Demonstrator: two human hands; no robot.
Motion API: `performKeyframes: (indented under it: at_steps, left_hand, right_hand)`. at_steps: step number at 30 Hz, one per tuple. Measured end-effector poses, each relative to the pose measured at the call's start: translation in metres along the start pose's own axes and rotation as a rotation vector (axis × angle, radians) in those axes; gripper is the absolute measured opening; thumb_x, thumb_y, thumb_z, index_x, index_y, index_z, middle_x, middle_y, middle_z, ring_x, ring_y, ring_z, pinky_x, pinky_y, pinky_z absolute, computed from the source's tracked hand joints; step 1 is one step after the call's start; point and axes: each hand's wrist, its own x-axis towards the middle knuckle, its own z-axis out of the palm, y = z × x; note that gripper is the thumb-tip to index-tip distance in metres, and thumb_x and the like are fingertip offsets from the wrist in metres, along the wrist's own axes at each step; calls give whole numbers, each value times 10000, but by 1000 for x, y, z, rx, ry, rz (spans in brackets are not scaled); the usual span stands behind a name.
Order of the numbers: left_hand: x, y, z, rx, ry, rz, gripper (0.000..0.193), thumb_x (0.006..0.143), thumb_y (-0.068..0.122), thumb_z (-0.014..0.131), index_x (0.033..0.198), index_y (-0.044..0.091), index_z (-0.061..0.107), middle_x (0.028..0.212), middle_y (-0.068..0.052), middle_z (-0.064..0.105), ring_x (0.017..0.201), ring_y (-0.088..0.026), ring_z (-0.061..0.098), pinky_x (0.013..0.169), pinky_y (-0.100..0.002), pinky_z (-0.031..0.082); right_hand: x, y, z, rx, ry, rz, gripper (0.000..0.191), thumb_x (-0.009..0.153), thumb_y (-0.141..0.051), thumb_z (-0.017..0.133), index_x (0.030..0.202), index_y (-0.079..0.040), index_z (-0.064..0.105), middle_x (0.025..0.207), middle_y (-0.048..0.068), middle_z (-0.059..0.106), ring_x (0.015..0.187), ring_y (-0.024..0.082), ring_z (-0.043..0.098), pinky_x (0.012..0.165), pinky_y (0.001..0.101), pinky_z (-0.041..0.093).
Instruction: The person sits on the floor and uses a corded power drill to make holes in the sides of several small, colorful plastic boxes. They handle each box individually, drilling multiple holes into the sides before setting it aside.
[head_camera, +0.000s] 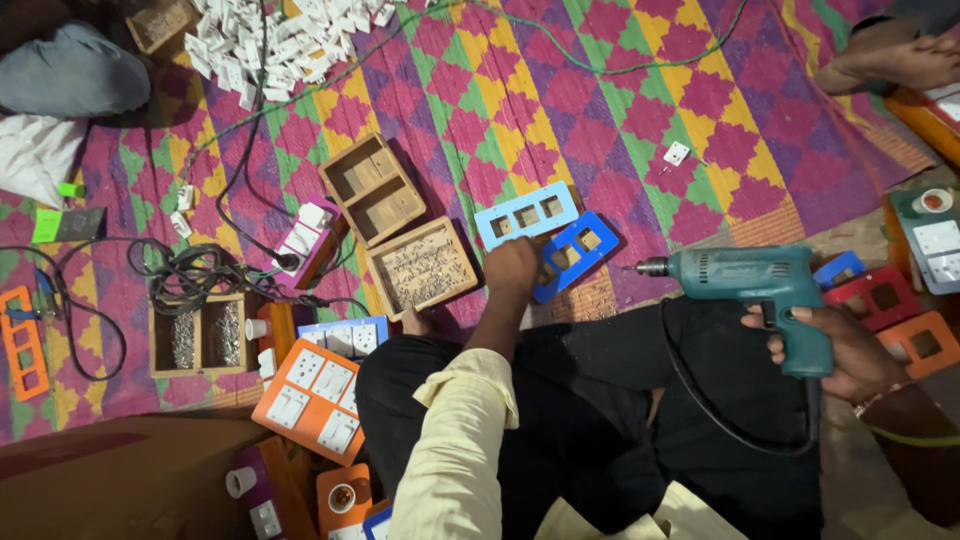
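While I sit cross-legged on the patterned mat (620, 110), my left hand (510, 268) presses down on a dark blue switch plate (575, 255) with rectangular cut-outs; its fingers are hidden, so I cannot tell how they close. A light blue plate (525, 213) lies touching it. My right hand (835, 350) is wrapped tight around the grip of a teal electric drill (750, 280), bit pointing left. Nearby, a wooden tray (425, 267) holds small screws; a divided wooden box (372, 188) beside it looks bare.
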Motion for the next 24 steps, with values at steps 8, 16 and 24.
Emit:
performKeyframes:
  at_steps: [8, 16, 24]
  left_hand:
    - [7, 5, 6, -196, 6, 37, 455, 1000, 436, 508, 934, 55, 748, 903, -262, 719, 859, -463, 700, 808, -576, 554]
    - [15, -21, -8, -246, 243, -209, 338, 941, 374, 565, 938, 87, 742, 904, -204, 738, 873, -432, 707, 789, -553, 560]
    - [-35, 5, 3, 79, -55, 80, 699, 757, 390, 797, 1357, 141, 540, 1249, -157, 617, 1153, -401, 608, 864, -530, 560]
  right_hand:
    - [3, 4, -6, 49, -42, 24, 582, 978, -282, 605, 1446, 45, 492, 1286, 240, 660, 817, 179, 658, 701, 378, 584]
    - [4, 5, -9, 55, -63, 30, 580, 978, -283, 603, 1438, 51, 489, 1291, 242, 653, 821, 178, 658, 706, 374, 586]
    - [4, 8, -8, 26, -22, -2, 584, 982, -266, 588, 1458, 51, 474, 1279, 261, 657, 805, 182, 669, 690, 376, 581]
